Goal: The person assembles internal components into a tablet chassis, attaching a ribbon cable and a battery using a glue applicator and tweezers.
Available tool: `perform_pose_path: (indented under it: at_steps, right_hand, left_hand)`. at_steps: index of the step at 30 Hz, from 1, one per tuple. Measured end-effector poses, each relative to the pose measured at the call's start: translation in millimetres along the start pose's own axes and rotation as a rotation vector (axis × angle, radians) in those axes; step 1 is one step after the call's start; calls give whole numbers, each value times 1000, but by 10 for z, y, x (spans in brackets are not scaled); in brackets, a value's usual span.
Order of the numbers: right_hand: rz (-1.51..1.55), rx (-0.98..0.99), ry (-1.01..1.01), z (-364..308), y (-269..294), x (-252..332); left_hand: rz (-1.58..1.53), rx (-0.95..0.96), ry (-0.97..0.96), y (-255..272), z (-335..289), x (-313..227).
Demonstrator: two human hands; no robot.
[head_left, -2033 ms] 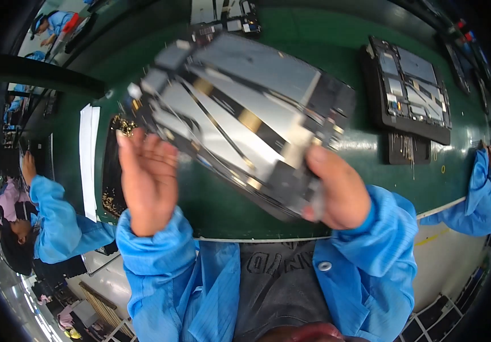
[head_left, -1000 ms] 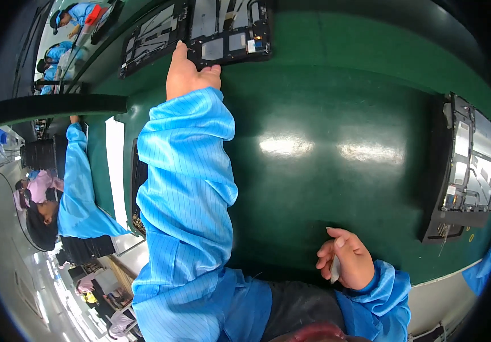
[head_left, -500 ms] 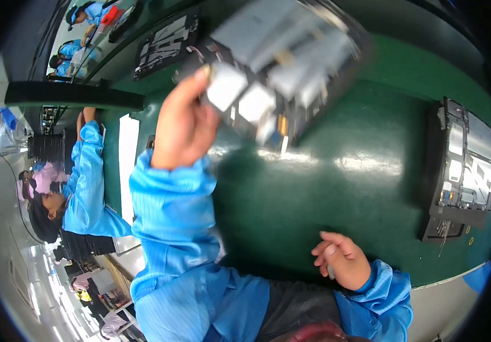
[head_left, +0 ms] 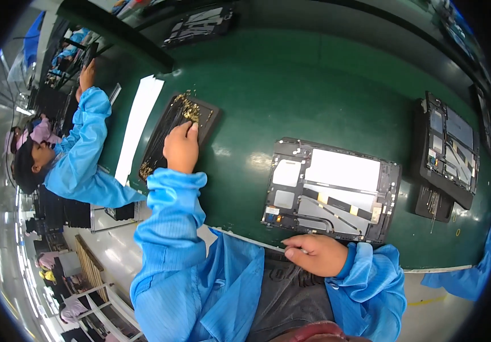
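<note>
An opened tablet (head_left: 337,171) lies flat on the green bench in front of me, its pale plates, black frame and flat cables facing up. To its left is a dark shallow tray (head_left: 208,122) of thin black cables (head_left: 163,134) with gold-coloured ends. My left hand (head_left: 181,149) reaches over this tray, thumb and fingertips pinched together at the gold ends. What sits between those fingertips is too small to make out. My right hand (head_left: 317,255) rests at the tablet's near edge, fingers curled and closed; whatever they hold is hidden.
Another opened tablet (head_left: 451,148) lies on a dark block at the right, above a small tray of thin pieces (head_left: 432,204). A further tablet (head_left: 200,25) lies at the far left. White strips (head_left: 137,131) separate me from a blue-sleeved co-worker (head_left: 80,154).
The tablet that my left hand held up now lies on the bench. My left hand has let it go and moved to the cable tray. The right hand has shifted slightly left.
</note>
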State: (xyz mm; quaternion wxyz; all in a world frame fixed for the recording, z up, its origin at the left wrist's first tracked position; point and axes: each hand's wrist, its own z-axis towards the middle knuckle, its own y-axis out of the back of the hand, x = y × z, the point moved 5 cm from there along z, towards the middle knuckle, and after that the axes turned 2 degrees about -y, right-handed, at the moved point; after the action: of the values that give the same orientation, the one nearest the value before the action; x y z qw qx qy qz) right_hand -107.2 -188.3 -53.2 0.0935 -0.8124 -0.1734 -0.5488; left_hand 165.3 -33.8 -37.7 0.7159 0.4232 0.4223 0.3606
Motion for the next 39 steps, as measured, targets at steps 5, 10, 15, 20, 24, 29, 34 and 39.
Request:
perform_pose_path:
  at_steps: [5,10,15,20,24,29,34,39]
  right_hand:
    - [46,-57,-80,-11,-2,-26]
    - [142,-237,-9,127,96,-115]
    - [528,-358,-216,195,168,-45]
    - [550,-316,-250,228,148,-30]
    - [557,-391,-243,193,137,-34]
    - [552,-387,-254,153,183,32]
    - [433,-569,35,156,324,381]
    - [508,-514,-28,82,338,430]
  left_hand:
    - [-231,-104,169,46,-10,208]
    - [-233,-132,-32,279,0,-6]
    - [75,-144,-436,304,14,-259]
    - [46,-123,-589,285,-21,-420]
    - [88,-5,-381,180,-33,-255]
    - [-44,-106,-775,393,-345,-922]
    - [-250,-134,-1005,637,-787,-1307]
    - [-351,-38,-1153,593,-1041,-1441]
